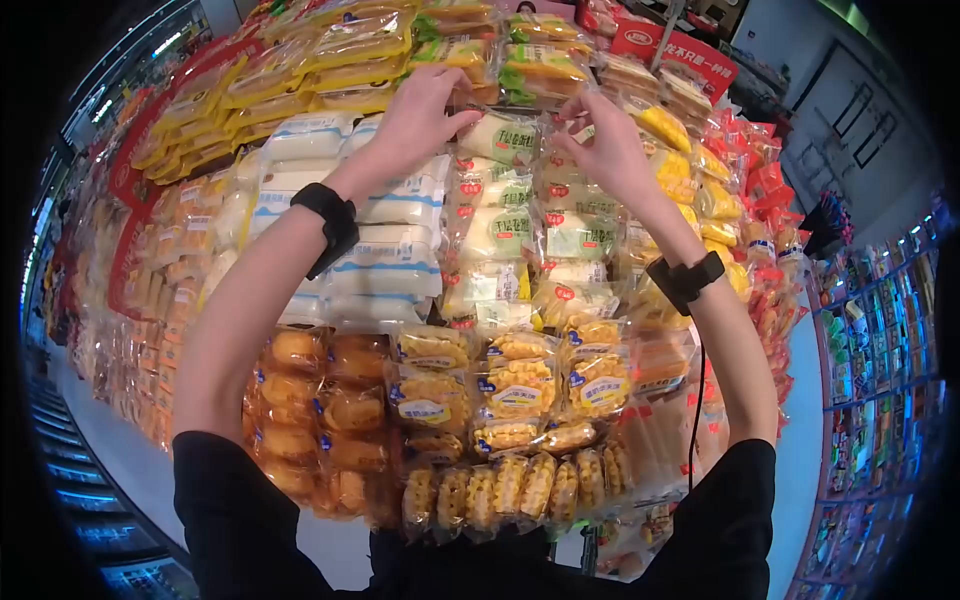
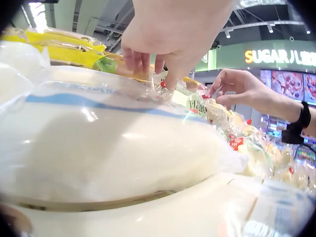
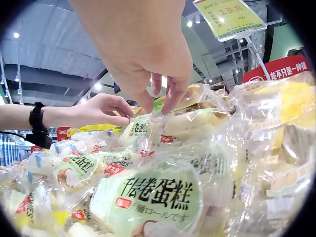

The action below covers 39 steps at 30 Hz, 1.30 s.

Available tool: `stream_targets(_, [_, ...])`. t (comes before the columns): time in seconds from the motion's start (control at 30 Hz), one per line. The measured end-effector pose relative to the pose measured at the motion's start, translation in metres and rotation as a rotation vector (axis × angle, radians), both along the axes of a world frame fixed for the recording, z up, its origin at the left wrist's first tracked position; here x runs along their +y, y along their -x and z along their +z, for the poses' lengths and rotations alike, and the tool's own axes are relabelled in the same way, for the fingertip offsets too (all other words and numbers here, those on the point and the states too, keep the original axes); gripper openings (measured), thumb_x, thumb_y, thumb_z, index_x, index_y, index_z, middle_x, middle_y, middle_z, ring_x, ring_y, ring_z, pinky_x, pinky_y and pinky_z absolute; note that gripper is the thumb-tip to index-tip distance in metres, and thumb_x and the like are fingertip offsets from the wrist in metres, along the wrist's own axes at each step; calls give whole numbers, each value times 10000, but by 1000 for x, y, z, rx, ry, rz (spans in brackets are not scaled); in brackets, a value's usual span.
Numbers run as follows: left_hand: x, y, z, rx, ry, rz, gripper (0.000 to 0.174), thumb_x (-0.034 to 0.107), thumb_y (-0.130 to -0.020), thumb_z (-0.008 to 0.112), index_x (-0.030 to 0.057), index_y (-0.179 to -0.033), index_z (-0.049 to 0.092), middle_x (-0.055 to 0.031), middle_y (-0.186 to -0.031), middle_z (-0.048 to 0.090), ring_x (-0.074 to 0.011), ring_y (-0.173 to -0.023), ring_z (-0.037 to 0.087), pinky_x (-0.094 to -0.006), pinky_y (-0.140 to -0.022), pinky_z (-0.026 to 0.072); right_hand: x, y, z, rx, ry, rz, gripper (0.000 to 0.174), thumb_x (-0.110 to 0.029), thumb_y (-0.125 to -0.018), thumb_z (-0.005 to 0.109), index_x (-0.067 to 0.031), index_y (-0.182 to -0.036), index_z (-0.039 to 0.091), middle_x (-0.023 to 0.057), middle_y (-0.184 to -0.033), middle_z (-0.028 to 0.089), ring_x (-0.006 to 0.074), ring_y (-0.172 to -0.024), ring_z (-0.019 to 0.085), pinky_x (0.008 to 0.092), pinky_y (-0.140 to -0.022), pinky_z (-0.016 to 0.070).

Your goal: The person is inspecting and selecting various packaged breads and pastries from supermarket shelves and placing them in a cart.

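A clear packet of roll cake (image 1: 511, 139) with a pale green label lies at the far end of its column. My left hand (image 1: 420, 110) is at its left end, thumb and fingertips pinching the wrapper edge. From the other side my right hand (image 1: 608, 150) reaches in, its curled thumb and fingers pinching the wrapper near the right end. Both hands close in on this packet (image 3: 139, 129) in the right wrist view. More roll cake packets (image 3: 153, 197) lie in front of it. In the left wrist view, a large white bread packet (image 2: 108, 143) lies below the left hand.
Bread in yellow packs (image 1: 360, 50) is piled at the back left, with green-trimmed sandwich packs (image 1: 545, 70) behind the hands. Waffle packets (image 1: 520, 390) and brown buns (image 1: 290, 395) fill the near side. A price sign (image 3: 229, 17) stands above the right side.
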<state>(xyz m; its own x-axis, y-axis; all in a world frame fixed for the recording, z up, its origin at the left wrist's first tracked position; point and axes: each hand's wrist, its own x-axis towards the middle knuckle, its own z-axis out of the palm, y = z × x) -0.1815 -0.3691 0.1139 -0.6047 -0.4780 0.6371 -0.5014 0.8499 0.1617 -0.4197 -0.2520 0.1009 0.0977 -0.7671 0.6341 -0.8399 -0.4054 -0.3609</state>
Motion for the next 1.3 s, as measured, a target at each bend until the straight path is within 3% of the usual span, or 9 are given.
stream_targets(0.13, [2,5,4,-196,379,-204,356,236,-869,679,18,-1144,618,-112,-1176,602,-288,-1125,546,-395,-931,458,11,23,-2,224,11,-173,359,-152,-785,746,-16,-1071,576,144,-1043,621,302,-824,641,393,-733,517])
stream_targets(0.27, [22,21,-11,-346,341,-226,336,232,-937,581,38,-1209,614,-126,-1084,612,-292,-1067,569,-407,-948,447,4,31,-10,220,-107,-184,410,-173,-781,748,-31,-1128,582,159,-1060,615,319,-912,632,406,-785,502])
stream_targets(0.43, [14,34,-14,-458,381,45,288,96,-854,602,22,-1131,625,-156,-1036,597,-296,-1020,573,-396,-867,497,-9,39,-14,304,-44,-111,397,-162,-790,747,-31,-1136,603,166,-1010,646,290,-825,664,379,-722,520])
stream_targets(0.53, [12,39,-17,-397,364,96,290,33,-791,600,12,-1079,627,-162,-1018,581,-304,-1029,568,-397,-816,523,-2,42,14,-106,-475,-129,306,-157,-815,733,-16,-1071,643,161,-897,671,256,-715,674,357,-652,523])
stream_targets(0.63, [20,39,-13,-254,355,-38,288,24,-790,603,5,-1077,626,-164,-1029,572,-320,-1032,569,-414,-805,530,-8,56,-1,124,-163,-79,230,-150,-840,713,-1,-1010,671,151,-803,671,232,-662,668,347,-629,520])
stream_targets(0.87, [36,34,2,-446,-18,-74,344,248,-944,561,4,-1180,613,-175,-1103,599,-354,-1026,591,-445,-847,514,3,52,-4,262,-149,-66,315,-213,-867,696,-28,-1120,671,210,-1013,658,326,-863,663,410,-780,525])
stream_targets(1.07, [83,2,-2,-537,90,-173,867,597,-776,679,-19,-1353,481,-250,-1238,565,-399,-1161,535,-460,-1004,428,47,24,9,370,-413,-89,807,-428,-833,711,-52,-1456,365,266,-1407,451,388,-1320,425,442,-1089,369])
stream_targets(1.2, [98,-8,-11,-764,75,-105,1060,680,-695,697,-66,-1385,394,-307,-1346,461,-436,-1289,429,-465,-1080,357,62,7,-5,618,-499,-114,969,-492,-785,736,-63,-1506,251,247,-1539,269,378,-1430,264,434,-1167,261])
stream_targets(1.3, [92,-12,-31,-595,206,-104,1060,706,-680,695,-57,-1366,430,-252,-1226,532,-384,-1201,493,-442,-1028,390,74,-7,-17,693,-524,-163,960,-488,-795,727,-71,-1510,240,239,-1553,242,370,-1442,243,436,-1179,231])
